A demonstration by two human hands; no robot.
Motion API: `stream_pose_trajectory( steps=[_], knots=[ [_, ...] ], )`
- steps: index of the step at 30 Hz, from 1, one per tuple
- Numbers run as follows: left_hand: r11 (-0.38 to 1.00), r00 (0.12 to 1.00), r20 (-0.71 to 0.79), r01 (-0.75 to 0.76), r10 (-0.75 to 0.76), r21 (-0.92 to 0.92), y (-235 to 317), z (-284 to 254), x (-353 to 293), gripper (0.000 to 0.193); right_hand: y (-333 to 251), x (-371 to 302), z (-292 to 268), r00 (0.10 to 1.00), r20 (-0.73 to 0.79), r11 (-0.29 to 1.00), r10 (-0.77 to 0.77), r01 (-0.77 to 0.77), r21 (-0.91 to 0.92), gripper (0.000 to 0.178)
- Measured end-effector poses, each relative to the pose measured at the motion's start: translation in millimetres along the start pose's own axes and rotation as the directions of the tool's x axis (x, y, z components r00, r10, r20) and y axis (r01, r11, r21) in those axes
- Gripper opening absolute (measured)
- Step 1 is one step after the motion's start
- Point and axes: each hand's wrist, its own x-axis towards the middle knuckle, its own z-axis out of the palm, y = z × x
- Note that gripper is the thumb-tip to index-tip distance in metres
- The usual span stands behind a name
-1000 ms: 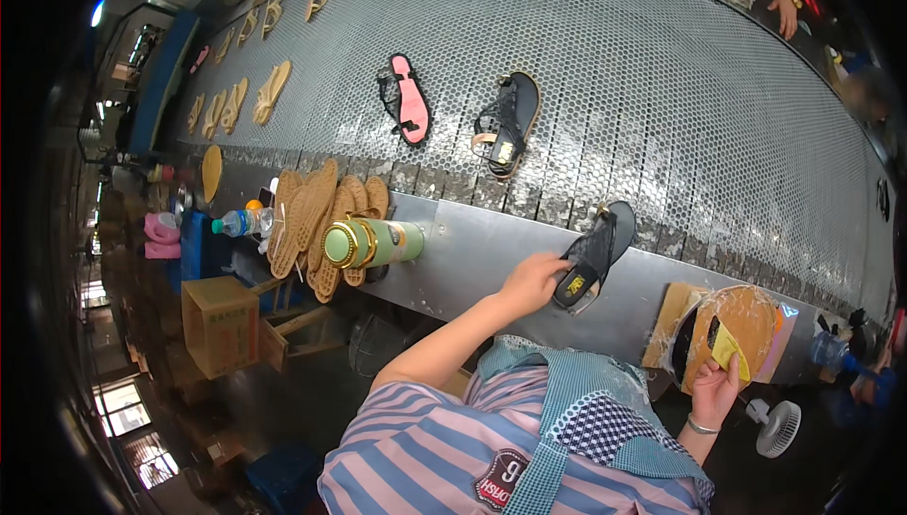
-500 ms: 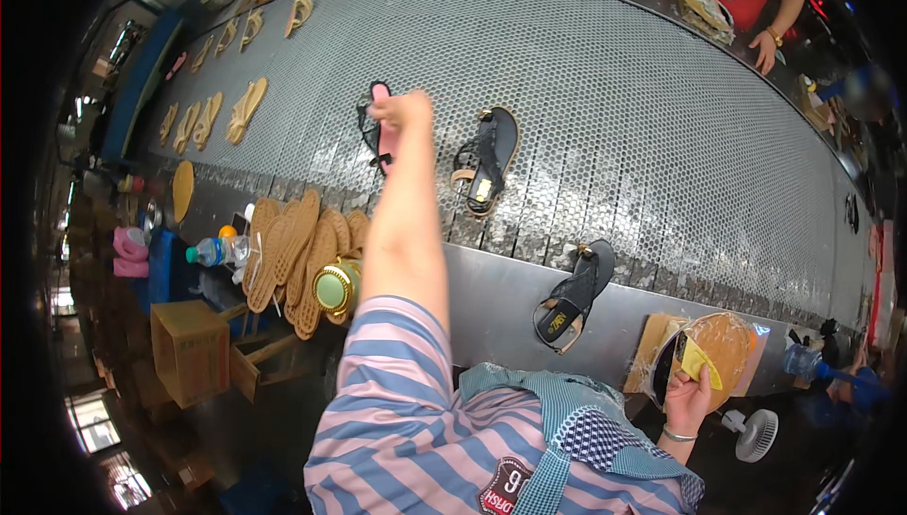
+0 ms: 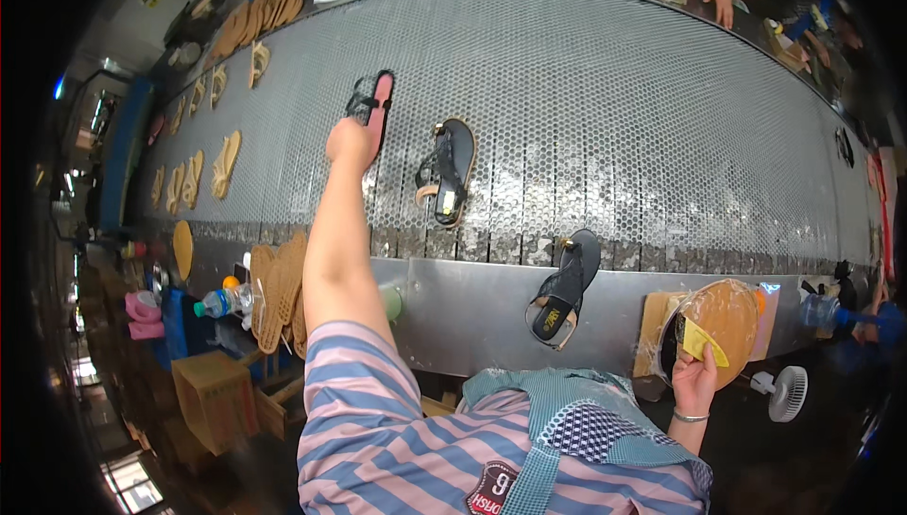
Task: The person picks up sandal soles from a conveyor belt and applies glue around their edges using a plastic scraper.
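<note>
On the metal mesh conveyor, my left hand point(image 3: 350, 145) is closed around the lower end of a black strappy sandal with a pink underside point(image 3: 382, 99). The fingertips are partly hidden. Just right of it lies a second black sandal point(image 3: 457, 161) with a gold ornament and a pale label inside. Another black sandal point(image 3: 565, 293) rests at the conveyor's near edge, on the metal ledge. At the right, my right hand point(image 3: 694, 381) pinches a yellow sheet point(image 3: 705, 343) against a round tan board point(image 3: 732, 326) wrapped in clear film.
Tan sandals point(image 3: 224, 165) stand in rows on the left of the conveyor point(image 3: 605, 118). Woven soles point(image 3: 274, 293), a bottle point(image 3: 217, 302) and a cardboard box point(image 3: 215, 397) are at near left. A small fan point(image 3: 787, 394) is at right. A co-worker's hand point(image 3: 721, 5) shows across the belt.
The view has shifted. My left hand has moved to the pink-soled sandal's lower end, and that sandal now tilts the other way. My right hand still holds the yellow sheet.
</note>
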Motion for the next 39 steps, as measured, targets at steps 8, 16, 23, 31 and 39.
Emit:
stream_pose_trajectory(
  steps=[8,16,23,31,39],
  knots=[
    [0.206,-0.161,-0.699,-0.889,0.697,0.410,159.7,-102.0,-120.4,0.016,-22.0,-15.6,-25.0,0.994,-0.069,0.996,-0.086,0.088,0.024,0.019],
    [0.022,-0.400,-0.758,-0.878,0.515,0.478,211.2,-149.1,-215.5,0.012,-37.2,-26.4,-31.4,0.988,-0.060,0.984,-0.142,0.148,0.102,0.018],
    [0.016,-0.365,-0.775,-0.901,0.517,0.434,226.0,-133.5,-231.8,0.012,-42.3,-36.1,-44.4,0.983,-0.080,0.977,-0.167,0.176,0.122,0.018],
    [0.040,-0.339,-0.791,-0.909,0.509,0.415,235.3,-115.7,-242.3,0.011,-58.4,-31.2,-53.1,0.982,-0.091,0.977,-0.166,0.176,0.117,0.017],
    [0.294,0.165,-0.716,-0.954,0.678,0.058,214.2,-65.2,-140.6,0.014,-53.9,-16.7,-75.2,0.995,-0.085,0.984,-0.057,0.070,0.166,0.019]
  ],
)
